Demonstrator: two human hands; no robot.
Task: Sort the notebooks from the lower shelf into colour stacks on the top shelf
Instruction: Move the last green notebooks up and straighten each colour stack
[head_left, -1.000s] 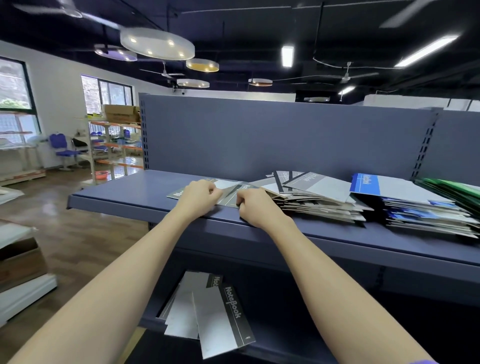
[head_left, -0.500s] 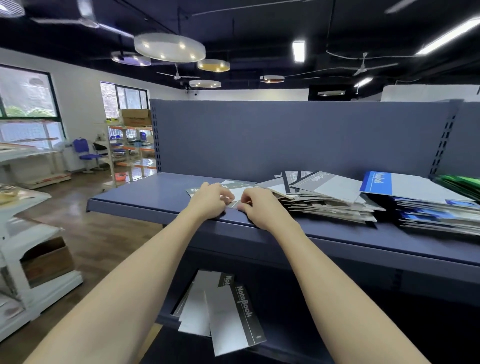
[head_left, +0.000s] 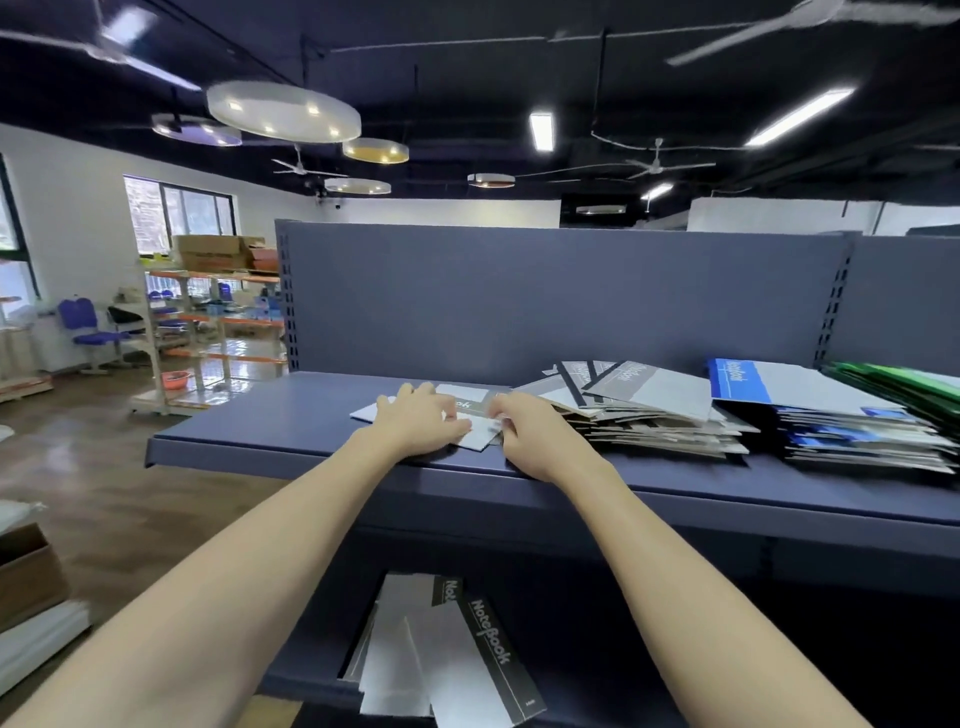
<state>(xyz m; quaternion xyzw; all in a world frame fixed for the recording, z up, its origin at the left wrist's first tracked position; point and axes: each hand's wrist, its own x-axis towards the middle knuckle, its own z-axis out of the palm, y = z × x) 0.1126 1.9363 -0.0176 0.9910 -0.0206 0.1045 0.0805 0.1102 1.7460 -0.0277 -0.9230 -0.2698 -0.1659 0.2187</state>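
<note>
On the top shelf (head_left: 270, 415), my left hand (head_left: 421, 421) lies over a grey notebook (head_left: 480, 431), fingers bent down onto its cover; I cannot tell whether they clasp it or only press. My right hand (head_left: 535, 431) has its fingers curled at the same notebook's right edge, and the fingertips are hidden from me, so I cannot tell that grip either. Most of the notebook is covered by both hands; only part of its printed title shows. Just right of it I count three stacks: a grey stack (head_left: 649, 415), a blue stack (head_left: 841, 421) and a green stack (head_left: 904, 384), the green one cut off by the frame edge. How many lie in each I cannot count. Below, on the lower shelf (head_left: 623, 649), at least three grey notebooks (head_left: 447, 660) overlap, overhanging its front edge.
</note>
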